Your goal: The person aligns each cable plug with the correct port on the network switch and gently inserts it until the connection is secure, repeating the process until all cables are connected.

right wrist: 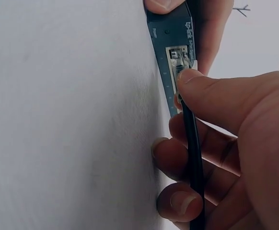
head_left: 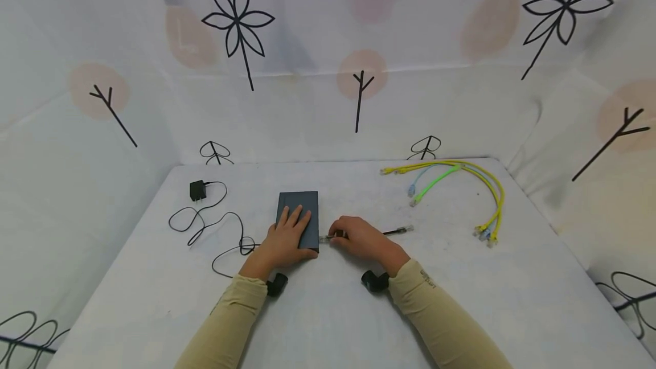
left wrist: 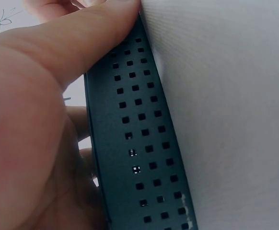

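Note:
A flat dark network switch (head_left: 309, 222) lies on the white table. My left hand (head_left: 283, 244) rests on it, fingers straight across its top and thumb along the near side, where rows of square vent holes show in the left wrist view. My right hand (head_left: 361, 238) pinches a black network cable (right wrist: 193, 153) just behind its clear plug (right wrist: 179, 60). In the right wrist view that plug is right at a port on the switch's port side, and the thumb partly covers it. The cable's other clear plug (head_left: 409, 228) lies to the right of my right hand.
A black power adapter (head_left: 197, 190) lies at the left, its thin looped cord (head_left: 241, 226) running towards the switch. Yellow cables (head_left: 499, 187), a green cable (head_left: 435, 180) and a light-blue cable (head_left: 411, 189) curve at the back right. White printed fabric walls surround the table.

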Demonstrator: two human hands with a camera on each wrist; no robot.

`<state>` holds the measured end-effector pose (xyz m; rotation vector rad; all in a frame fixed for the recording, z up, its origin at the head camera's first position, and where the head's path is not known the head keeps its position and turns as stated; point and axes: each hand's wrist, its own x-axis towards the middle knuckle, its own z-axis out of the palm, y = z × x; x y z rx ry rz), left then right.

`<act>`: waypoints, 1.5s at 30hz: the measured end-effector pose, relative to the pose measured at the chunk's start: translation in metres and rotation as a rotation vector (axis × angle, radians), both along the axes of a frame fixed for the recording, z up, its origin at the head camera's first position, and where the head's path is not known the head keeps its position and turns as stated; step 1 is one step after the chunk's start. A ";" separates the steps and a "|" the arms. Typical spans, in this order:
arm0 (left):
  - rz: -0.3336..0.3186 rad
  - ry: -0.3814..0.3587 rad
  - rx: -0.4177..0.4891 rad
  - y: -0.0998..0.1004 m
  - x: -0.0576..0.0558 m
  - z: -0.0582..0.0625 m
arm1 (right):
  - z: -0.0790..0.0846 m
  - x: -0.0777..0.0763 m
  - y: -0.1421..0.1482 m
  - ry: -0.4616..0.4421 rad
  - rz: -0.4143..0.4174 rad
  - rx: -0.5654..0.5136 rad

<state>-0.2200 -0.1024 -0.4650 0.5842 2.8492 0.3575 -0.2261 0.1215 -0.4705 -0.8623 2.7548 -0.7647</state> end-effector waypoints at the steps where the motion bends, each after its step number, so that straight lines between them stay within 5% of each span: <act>1: 0.000 0.000 -0.001 0.000 0.000 0.000 | 0.000 0.000 0.000 0.001 0.002 0.003; 45: 0.014 -0.034 0.009 0.002 0.001 0.006 | -0.006 -0.002 -0.002 0.033 0.015 -0.048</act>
